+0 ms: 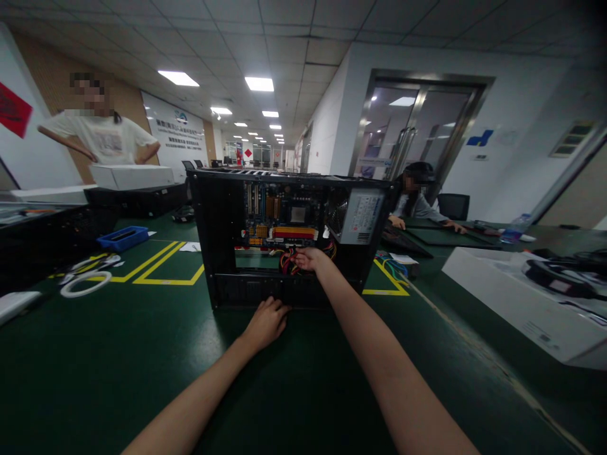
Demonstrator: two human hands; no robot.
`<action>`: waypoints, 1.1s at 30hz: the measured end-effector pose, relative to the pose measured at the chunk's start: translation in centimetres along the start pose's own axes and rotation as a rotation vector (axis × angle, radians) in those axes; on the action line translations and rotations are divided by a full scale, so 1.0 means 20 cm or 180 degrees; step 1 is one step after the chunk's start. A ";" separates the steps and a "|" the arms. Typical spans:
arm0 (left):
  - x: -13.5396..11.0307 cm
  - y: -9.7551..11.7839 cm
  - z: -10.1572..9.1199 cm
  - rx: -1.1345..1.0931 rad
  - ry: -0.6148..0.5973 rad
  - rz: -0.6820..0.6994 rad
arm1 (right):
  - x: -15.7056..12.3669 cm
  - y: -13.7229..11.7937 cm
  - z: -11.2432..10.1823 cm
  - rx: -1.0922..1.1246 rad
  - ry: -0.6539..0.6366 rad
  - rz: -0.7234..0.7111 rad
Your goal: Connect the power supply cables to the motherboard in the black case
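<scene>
A black computer case (246, 292) stands before me with its open side facing me. Inside it are a motherboard (284, 215) with red and yellow memory slots and, at the upper right, a power supply (363, 216) with a white label. My right hand (309, 258) reaches into the case, its fingers closed on a bundle of coloured power cables (287, 263). Against the lower front edge of the case rests my left hand (269, 321), its fingers bent, apparently holding nothing; the fingertips are partly hidden.
On the green table (142, 354) lie a blue tray (124, 238) and a white cable coil (85, 284) to the left. A white box (516, 303) with dark cables stands at the right. One person (109, 139) stands back left; another person (417, 205) sits at the right.
</scene>
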State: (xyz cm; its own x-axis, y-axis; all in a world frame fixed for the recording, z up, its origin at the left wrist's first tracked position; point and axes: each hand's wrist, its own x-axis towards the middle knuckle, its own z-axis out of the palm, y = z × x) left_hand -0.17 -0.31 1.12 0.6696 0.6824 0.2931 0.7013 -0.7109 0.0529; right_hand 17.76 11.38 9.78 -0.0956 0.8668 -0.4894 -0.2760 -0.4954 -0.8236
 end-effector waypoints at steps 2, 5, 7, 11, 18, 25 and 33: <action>0.00 0.00 0.00 0.0011 0.0002 0.0001 | 0.01 0.00 0.00 -0.0040 0.0001 -0.0010; 0.00 0.00 0.01 0.0002 0.0005 0.0021 | 0.01 0.01 -0.01 -0.0043 -0.0021 -0.0063; 0.00 0.00 0.01 -0.0006 0.0026 0.0038 | 0.02 0.01 -0.01 -0.0050 -0.0044 -0.0098; 0.00 0.00 0.01 -0.0017 0.0039 0.0029 | 0.02 0.01 -0.01 -0.0094 -0.0087 -0.0106; 0.00 0.00 0.00 -0.0012 -0.0006 0.0010 | 0.04 0.02 -0.02 -0.0179 -0.0005 -0.0161; 0.00 0.00 0.00 0.0008 0.0056 0.0040 | 0.05 0.02 -0.03 -0.0166 0.0023 -0.0124; 0.01 0.01 0.00 0.0026 -0.0004 0.0035 | 0.04 0.01 -0.03 -0.0176 0.0005 -0.0110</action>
State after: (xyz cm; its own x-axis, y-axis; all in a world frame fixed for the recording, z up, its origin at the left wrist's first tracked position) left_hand -0.03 -0.34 1.24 0.6775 0.6749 0.2924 0.6960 -0.7168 0.0418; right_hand 18.09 11.88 9.01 -0.0854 0.8833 -0.4609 -0.2258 -0.4677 -0.8546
